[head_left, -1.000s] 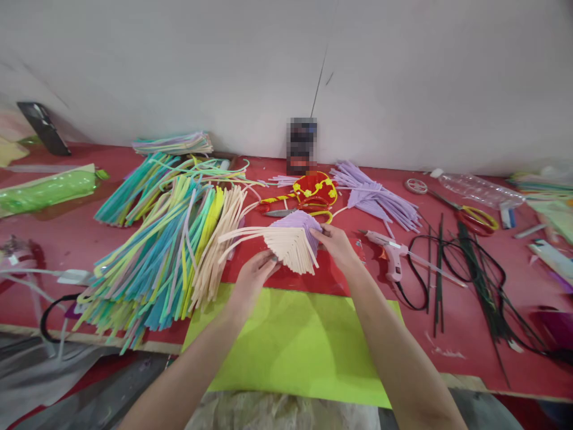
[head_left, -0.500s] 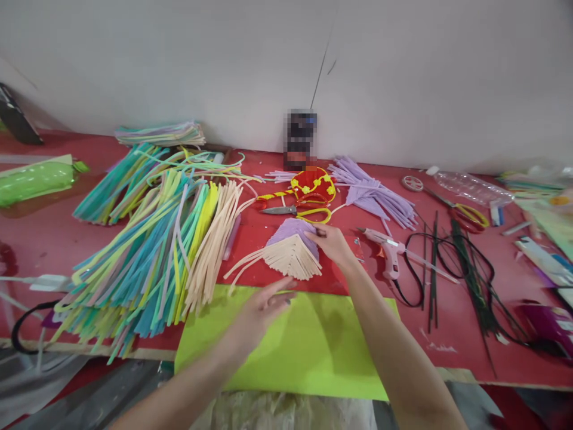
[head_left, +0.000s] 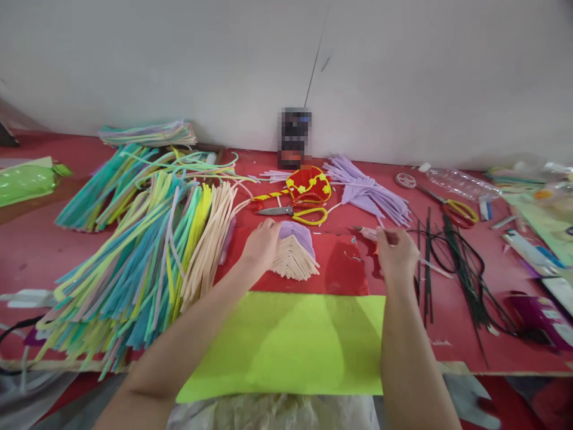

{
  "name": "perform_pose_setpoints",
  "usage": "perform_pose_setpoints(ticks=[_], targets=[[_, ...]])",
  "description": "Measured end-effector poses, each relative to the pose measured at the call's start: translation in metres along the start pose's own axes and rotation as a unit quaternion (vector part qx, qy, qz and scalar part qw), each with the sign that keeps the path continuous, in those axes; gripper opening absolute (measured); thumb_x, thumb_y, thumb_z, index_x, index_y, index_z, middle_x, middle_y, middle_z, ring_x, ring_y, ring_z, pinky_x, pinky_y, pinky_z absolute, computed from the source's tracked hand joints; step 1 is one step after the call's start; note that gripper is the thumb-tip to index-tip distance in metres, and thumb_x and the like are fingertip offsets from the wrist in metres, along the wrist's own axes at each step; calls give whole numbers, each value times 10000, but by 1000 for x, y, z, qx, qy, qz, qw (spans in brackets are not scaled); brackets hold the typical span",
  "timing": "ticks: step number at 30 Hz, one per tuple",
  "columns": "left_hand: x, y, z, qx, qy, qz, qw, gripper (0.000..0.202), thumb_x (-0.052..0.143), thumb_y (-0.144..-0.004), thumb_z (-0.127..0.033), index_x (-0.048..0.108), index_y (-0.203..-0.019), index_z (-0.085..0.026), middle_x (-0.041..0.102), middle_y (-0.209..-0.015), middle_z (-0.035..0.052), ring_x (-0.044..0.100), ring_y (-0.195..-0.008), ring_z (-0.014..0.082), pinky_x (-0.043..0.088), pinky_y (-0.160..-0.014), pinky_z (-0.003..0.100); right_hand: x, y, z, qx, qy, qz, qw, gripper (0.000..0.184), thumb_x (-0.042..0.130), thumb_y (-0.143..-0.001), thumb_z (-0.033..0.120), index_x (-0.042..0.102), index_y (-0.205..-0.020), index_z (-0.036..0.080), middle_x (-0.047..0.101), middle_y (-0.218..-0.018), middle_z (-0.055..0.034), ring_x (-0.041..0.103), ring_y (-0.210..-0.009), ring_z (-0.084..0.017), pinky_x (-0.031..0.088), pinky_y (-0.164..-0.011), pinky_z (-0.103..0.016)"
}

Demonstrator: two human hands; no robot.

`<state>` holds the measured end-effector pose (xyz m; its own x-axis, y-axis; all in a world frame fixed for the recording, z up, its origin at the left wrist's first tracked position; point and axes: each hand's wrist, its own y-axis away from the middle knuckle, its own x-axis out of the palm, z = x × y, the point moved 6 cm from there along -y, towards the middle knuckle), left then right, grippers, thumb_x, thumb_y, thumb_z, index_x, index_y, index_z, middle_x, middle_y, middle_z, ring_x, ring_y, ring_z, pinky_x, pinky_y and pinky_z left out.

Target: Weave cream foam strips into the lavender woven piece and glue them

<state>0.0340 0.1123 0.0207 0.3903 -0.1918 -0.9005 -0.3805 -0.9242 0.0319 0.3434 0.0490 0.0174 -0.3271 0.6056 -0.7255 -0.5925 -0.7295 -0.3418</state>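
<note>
A leaf-shaped piece made of pipe cleaners, lilac above and cream below in a chevron, lies on a red sheet. My left hand is closed at its left edge, with the fingertips against the lilac part and the loose cream ends covered. To the right, my right hand is wrapped round a pink glue gun. The nozzle points left, and a clear glue stick juts out behind the hand. Most of the gun's body is hidden by my fingers.
Bundles of coloured pipe cleaners cover the left side. Behind the piece lie yellow-handled scissors and a red ornament. Lilac stems sit beyond, dark wire stems at right. A lime-green sheet lies in front.
My right hand has left the piece, moved right and taken hold of the glue gun. My left hand has moved up to the piece's left edge. The view has shifted slightly.
</note>
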Motion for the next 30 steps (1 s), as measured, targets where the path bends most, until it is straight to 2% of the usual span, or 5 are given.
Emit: perform_pose_setpoints(ticks=[4,7,15,24,30], targets=[[9,-22,14,-27,16,-18,999,298,539,-891,-146,593,-1170,-59,573,-1175,183,566,-1102,269,451,-954,401,-15,4,-49,86,95,15,992,350,515,-763,489,630,-811,162,645,-776,-107,593,-756,-259,446,-746,-398],[12,-38,19,-26,37,-20,999,244,596,-871,-207,653,-1084,-103,598,-1120,144,571,-1083,246,439,-963,371,-10,11,-60,139,73,59,986,411,556,-729,531,627,-855,146,639,-755,-103,594,-658,-237,446,-646,-361],[14,-54,30,-49,102,-3,994,40,660,-793,-176,676,-823,-156,681,-869,58,642,-829,174,483,-777,276,7,14,-60,152,29,136,979,434,582,-698,617,568,-768,189,572,-662,-32,586,-503,-188,411,-529,-310],[8,-48,44,-107,124,-7,987,31,664,-782,-161,639,-790,-178,708,-836,44,661,-804,175,492,-734,261,11,11,-61,92,11,65,994,439,495,-749,653,473,-794,217,550,-656,-37,579,-646,-237,421,-603,-359],[-2,-31,40,-87,110,-49,989,102,641,-804,-106,630,-886,-165,675,-898,50,647,-839,165,498,-803,277,8,9,-35,70,-102,35,992,492,438,-799,681,450,-929,207,577,-657,-19,546,-576,-199,421,-588,-344]])
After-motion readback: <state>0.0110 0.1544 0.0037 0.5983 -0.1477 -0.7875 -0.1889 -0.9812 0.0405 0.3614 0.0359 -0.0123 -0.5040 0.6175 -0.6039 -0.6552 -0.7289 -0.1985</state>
